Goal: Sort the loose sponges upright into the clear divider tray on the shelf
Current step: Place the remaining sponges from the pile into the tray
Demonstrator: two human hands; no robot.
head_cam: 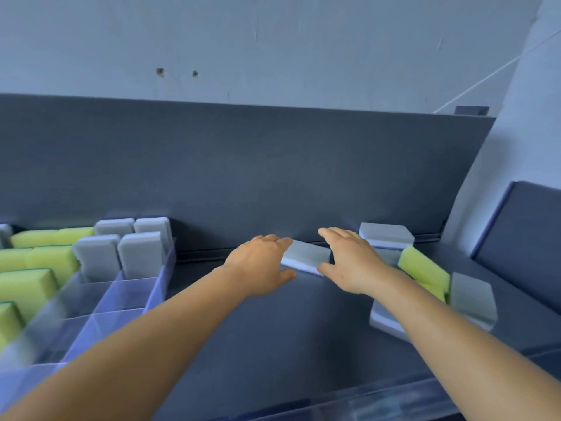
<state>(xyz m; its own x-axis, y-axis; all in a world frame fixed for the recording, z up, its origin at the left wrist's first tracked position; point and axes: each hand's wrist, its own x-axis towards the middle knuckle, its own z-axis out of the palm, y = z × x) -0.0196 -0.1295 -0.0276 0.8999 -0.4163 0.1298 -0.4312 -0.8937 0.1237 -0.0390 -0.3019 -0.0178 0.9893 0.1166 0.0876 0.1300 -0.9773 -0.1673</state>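
Two bare forearms, sleeveless in view, left hand [261, 259] and right hand [349, 259] without gloves, rings or watch.

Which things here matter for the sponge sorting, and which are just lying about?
Job: grey sponge between left hand and right hand; loose sponge pile; clear divider tray.
Lying about: second clear container, front edge.

A dark grey shelf [273, 329] carries a clear divider tray [127, 296] at nine o'clock, a flat grey sponge [306, 256] at centre, and a loose heap of grey and yellow sponges [425, 268] at three o'clock.
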